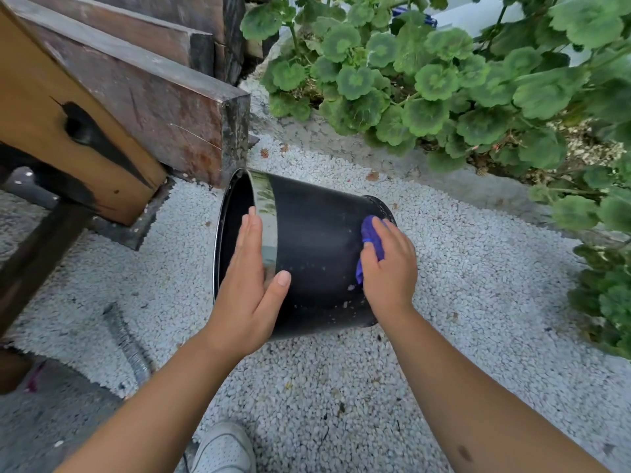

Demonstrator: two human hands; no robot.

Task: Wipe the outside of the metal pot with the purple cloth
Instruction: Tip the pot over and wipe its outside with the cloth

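Observation:
A black metal pot (317, 240) with a shiny band near its rim lies on its side on white gravel, its mouth facing left. My left hand (251, 285) rests flat on the rim end, fingers over the shiny band, thumb on the black wall. My right hand (389, 264) presses a bunched purple cloth (374, 238) against the pot's wall near its base end. Most of the cloth is hidden under my fingers. White specks dot the lower part of the pot's side.
Heavy wooden beams (143, 97) rise just left and behind the pot's mouth. Green leafy plants (444, 83) fill the back and right. A ribbed grey hose (128, 346) lies at lower left. My white shoe (223, 448) shows at the bottom.

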